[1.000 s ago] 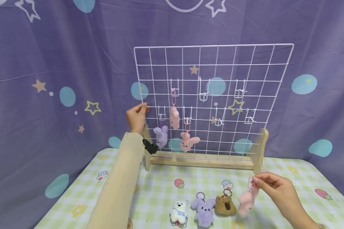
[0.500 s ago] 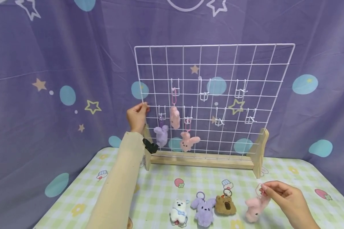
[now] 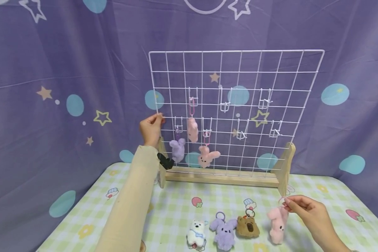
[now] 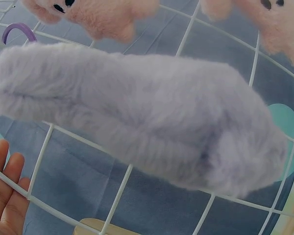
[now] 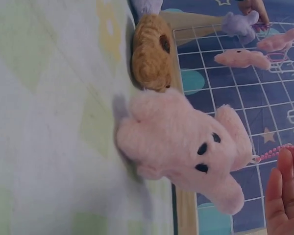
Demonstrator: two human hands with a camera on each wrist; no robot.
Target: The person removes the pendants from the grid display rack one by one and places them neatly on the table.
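My left hand (image 3: 151, 130) grips the left edge of the white wire grid (image 3: 236, 71), which stands in a wooden base. Between the thumb and fingers of my right hand (image 3: 312, 214) is the pink bead chain of a pink plush (image 3: 278, 225), which hangs at the table's right side. In the right wrist view the pink plush (image 5: 181, 147) shows its face, with the chain (image 5: 279, 152) at my fingers. A purple plush (image 3: 177, 150) and two pink plushes (image 3: 192, 130) (image 3: 207, 156) hang from hooks on the grid. The purple plush (image 4: 137, 112) fills much of the left wrist view.
A white bear plush (image 3: 196, 233), a purple plush with a ring (image 3: 224, 232) and a brown bear plush (image 3: 247, 226) lie in a row on the checked tablecloth (image 3: 176, 210). Several white hooks (image 3: 224, 106) without plushes are on the grid. A purple curtain (image 3: 82, 52) hangs behind.
The pink plush in my right hand first moved right and swung, and now hangs more upright. My left hand keeps its grip on the grid's edge.
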